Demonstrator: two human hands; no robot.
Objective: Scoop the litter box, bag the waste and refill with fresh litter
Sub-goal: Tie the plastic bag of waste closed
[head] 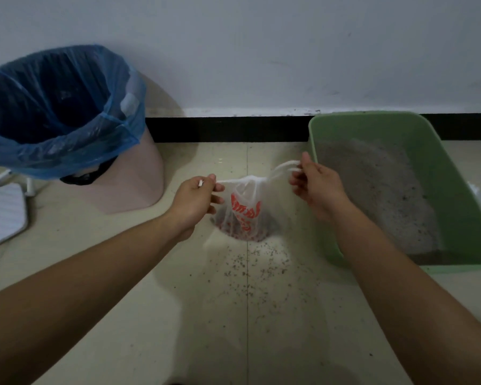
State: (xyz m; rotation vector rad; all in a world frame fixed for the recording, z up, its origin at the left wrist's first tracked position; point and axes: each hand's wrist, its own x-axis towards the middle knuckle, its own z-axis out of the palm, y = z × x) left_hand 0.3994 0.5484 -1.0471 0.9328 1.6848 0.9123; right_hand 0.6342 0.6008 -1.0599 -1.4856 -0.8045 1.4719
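A small white plastic bag (246, 212) with red print sits on the tiled floor, dark waste showing through its bottom. My left hand (196, 200) pinches the bag's left handle and my right hand (314, 184) grips its right handle, both pulled outward from the knotted top. The green litter box (453, 173) stands to the right against the wall, with grey litter heaped inside it.
A pink bin (131, 187) lined with a blue bag (59, 112) stands at the back left. A white object (3, 215) lies at the left edge. Scattered litter grains (250, 265) cover the floor in front of the white bag.
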